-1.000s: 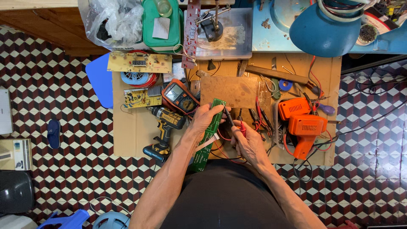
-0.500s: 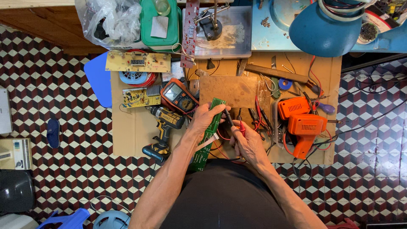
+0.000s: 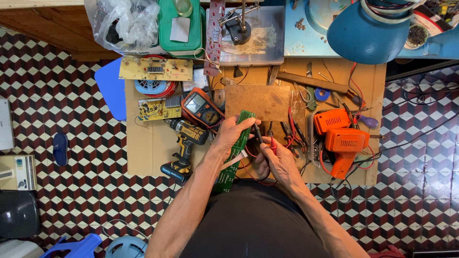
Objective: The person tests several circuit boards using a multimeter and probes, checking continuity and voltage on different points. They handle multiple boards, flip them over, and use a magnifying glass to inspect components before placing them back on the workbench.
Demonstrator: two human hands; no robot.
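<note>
My left hand [image 3: 230,134] grips a long green circuit board [image 3: 235,152], held on edge and slanting from the table down toward my body. My right hand [image 3: 276,161] holds two meter probes, a black probe [image 3: 256,131] and a red probe [image 3: 273,145], with their tips close to the board's right side. Red and black leads [image 3: 249,171] loop under my hands. An orange multimeter [image 3: 202,108] lies just left of my left hand.
A cordless drill [image 3: 184,148] lies left of my arm. Orange power tools [image 3: 340,138] sit at the right, with pliers and screwdrivers [image 3: 294,134] between. A brown board [image 3: 258,102] lies behind the hands. Yellow circuit boards [image 3: 155,69], a green box [image 3: 180,24] and a blue lamp [image 3: 368,28] stand at the back.
The hands and the green board have barely shifted; the probes stay at the board's right side.
</note>
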